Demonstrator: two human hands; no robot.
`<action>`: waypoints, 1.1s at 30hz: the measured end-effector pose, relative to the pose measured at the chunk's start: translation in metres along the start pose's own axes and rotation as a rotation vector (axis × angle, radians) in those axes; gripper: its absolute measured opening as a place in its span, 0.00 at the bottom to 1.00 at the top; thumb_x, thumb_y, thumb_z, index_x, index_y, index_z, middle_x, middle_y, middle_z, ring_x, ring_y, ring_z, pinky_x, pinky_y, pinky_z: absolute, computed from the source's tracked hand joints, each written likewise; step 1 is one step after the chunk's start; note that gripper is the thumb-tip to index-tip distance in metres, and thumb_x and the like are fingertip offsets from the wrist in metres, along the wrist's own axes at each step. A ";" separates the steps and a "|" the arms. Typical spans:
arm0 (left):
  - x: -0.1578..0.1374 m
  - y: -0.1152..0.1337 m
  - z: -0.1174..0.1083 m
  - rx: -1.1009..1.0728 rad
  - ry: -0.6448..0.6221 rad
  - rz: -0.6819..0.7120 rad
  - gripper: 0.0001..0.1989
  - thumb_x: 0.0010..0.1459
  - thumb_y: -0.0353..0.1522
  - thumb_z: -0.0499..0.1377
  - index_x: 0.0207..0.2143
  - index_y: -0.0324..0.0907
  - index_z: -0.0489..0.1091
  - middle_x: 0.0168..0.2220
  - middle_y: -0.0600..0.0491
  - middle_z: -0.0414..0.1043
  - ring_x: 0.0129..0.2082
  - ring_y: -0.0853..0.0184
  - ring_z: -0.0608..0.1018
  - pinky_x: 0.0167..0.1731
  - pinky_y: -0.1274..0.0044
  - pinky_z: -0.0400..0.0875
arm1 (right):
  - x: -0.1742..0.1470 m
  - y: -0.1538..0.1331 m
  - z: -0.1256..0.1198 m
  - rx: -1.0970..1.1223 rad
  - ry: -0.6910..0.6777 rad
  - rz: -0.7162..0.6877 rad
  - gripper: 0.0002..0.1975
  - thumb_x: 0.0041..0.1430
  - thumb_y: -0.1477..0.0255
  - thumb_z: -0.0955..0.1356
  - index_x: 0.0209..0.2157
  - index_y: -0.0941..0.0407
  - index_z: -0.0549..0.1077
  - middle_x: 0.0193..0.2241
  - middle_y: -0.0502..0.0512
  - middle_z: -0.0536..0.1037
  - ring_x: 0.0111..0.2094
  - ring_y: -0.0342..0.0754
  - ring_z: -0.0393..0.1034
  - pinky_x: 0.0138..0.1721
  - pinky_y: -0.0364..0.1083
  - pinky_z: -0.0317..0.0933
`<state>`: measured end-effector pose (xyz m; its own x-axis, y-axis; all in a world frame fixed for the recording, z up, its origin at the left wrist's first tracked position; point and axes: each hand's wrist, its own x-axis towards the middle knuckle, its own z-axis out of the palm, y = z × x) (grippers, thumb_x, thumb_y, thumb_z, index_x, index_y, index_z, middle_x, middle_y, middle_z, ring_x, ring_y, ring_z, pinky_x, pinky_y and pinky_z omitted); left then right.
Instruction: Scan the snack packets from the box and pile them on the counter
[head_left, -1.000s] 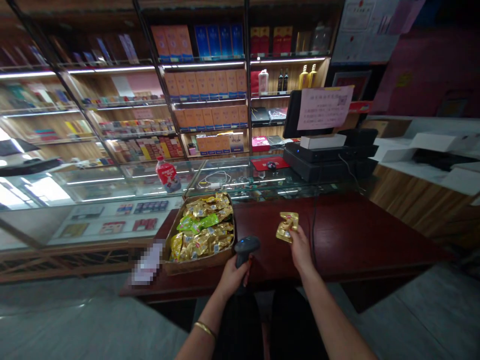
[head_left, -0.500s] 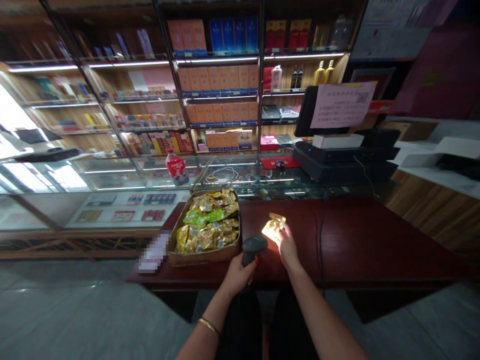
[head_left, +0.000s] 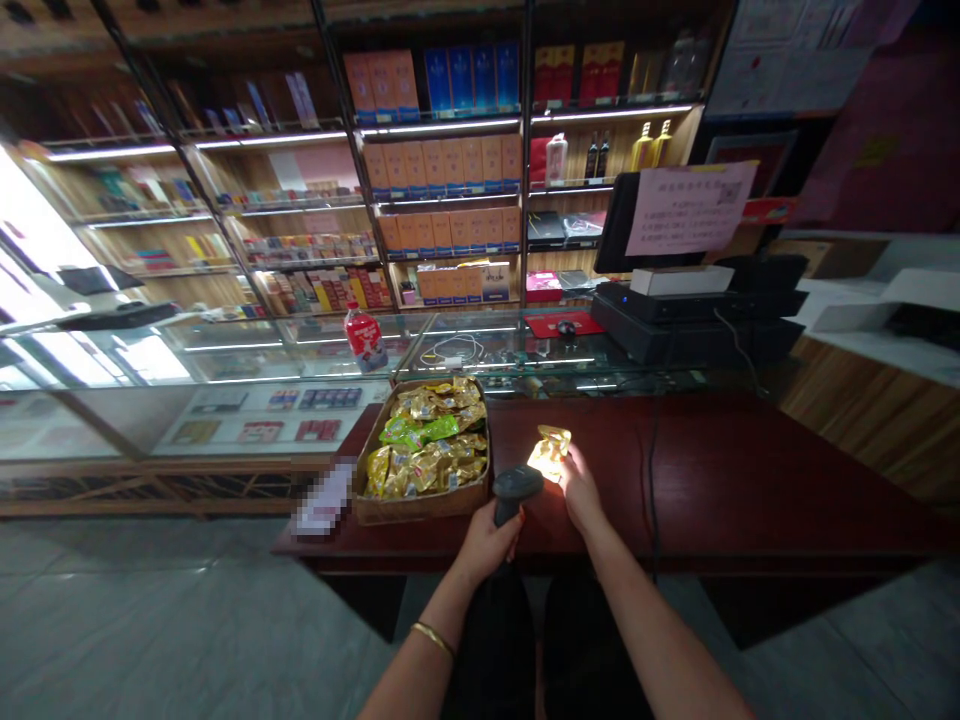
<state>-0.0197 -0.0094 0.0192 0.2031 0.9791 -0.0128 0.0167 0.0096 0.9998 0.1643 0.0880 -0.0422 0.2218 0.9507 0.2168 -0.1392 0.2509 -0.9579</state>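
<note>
My left hand (head_left: 489, 543) is wrapped round the handle of a dark grey barcode scanner (head_left: 517, 484), its head pointing right. My right hand (head_left: 583, 492) grips a small gold snack packet (head_left: 550, 453) by its lower right edge, just above the dark red table (head_left: 720, 480). Bright light from the scanner falls on the packet, washing out its print. To the left of the scanner stands a cardboard box (head_left: 420, 508) full of gold snack packets (head_left: 427, 466), with a green one (head_left: 418, 431) among them.
A blurred-out pale item (head_left: 324, 500) lies at the table's left end. Behind stands a glass counter (head_left: 480, 345) bearing a red-labelled bottle (head_left: 364, 338), a white cable (head_left: 459, 350), a mouse (head_left: 566, 328) and a monitor (head_left: 619, 225). A black cable (head_left: 651, 480) crosses the table.
The whole view has shifted slightly, so things appear a little farther right. Both hands keep their holds on the scanner and the packet, which stay close together.
</note>
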 end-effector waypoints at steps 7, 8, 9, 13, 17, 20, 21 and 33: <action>0.001 -0.004 -0.001 0.015 -0.012 0.017 0.16 0.56 0.45 0.62 0.29 0.42 0.66 0.15 0.61 0.64 0.12 0.74 0.64 0.14 0.81 0.58 | 0.003 0.011 -0.003 0.154 0.013 0.103 0.24 0.69 0.60 0.67 0.62 0.54 0.66 0.51 0.58 0.77 0.46 0.53 0.77 0.49 0.58 0.72; 0.001 -0.004 -0.001 0.016 -0.006 0.020 0.16 0.56 0.44 0.62 0.29 0.42 0.66 0.15 0.61 0.64 0.12 0.73 0.65 0.14 0.81 0.58 | 0.003 0.012 -0.003 0.162 0.016 0.106 0.24 0.69 0.60 0.67 0.62 0.54 0.66 0.51 0.58 0.77 0.46 0.53 0.77 0.49 0.58 0.72; 0.002 -0.005 -0.001 0.017 0.002 0.020 0.16 0.56 0.44 0.62 0.29 0.42 0.65 0.15 0.61 0.64 0.12 0.74 0.65 0.14 0.81 0.58 | 0.004 0.013 -0.003 0.167 0.019 0.109 0.24 0.69 0.60 0.68 0.62 0.54 0.66 0.52 0.58 0.77 0.46 0.53 0.77 0.49 0.58 0.72; 0.003 -0.005 -0.001 0.011 0.010 -0.003 0.17 0.54 0.45 0.64 0.33 0.41 0.67 0.16 0.61 0.64 0.12 0.73 0.64 0.14 0.81 0.58 | 0.003 0.010 -0.001 0.172 0.035 0.106 0.22 0.69 0.60 0.68 0.60 0.54 0.68 0.51 0.58 0.77 0.46 0.52 0.76 0.48 0.57 0.72; 0.002 -0.002 -0.001 0.010 -0.007 -0.012 0.19 0.53 0.45 0.64 0.37 0.40 0.68 0.16 0.62 0.65 0.12 0.73 0.65 0.14 0.81 0.58 | 0.002 0.003 0.001 0.175 0.038 0.086 0.20 0.68 0.62 0.69 0.58 0.55 0.70 0.52 0.58 0.77 0.48 0.53 0.76 0.49 0.57 0.71; 0.001 0.001 -0.001 0.009 -0.014 0.009 0.17 0.54 0.45 0.63 0.33 0.41 0.66 0.15 0.62 0.63 0.12 0.73 0.64 0.14 0.81 0.58 | 0.001 0.001 0.001 0.168 0.035 0.096 0.19 0.69 0.62 0.68 0.57 0.54 0.70 0.52 0.57 0.77 0.47 0.52 0.76 0.49 0.56 0.72; 0.001 0.001 0.000 0.008 -0.013 0.013 0.16 0.54 0.44 0.63 0.32 0.41 0.66 0.14 0.62 0.63 0.11 0.73 0.64 0.14 0.81 0.57 | 0.001 0.000 0.001 0.166 0.034 0.102 0.19 0.69 0.62 0.68 0.56 0.54 0.71 0.51 0.57 0.77 0.46 0.52 0.76 0.48 0.56 0.72; 0.002 -0.001 -0.002 0.010 -0.047 0.022 0.14 0.54 0.42 0.63 0.32 0.41 0.66 0.14 0.62 0.63 0.11 0.73 0.63 0.13 0.81 0.57 | -0.003 -0.004 0.002 0.150 0.023 0.099 0.19 0.69 0.62 0.68 0.56 0.55 0.71 0.52 0.58 0.77 0.47 0.52 0.76 0.49 0.56 0.72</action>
<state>-0.0217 -0.0064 0.0179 0.2494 0.9684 0.0086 0.0213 -0.0144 0.9997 0.1628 0.0845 -0.0388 0.2217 0.9681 0.1167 -0.3036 0.1823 -0.9352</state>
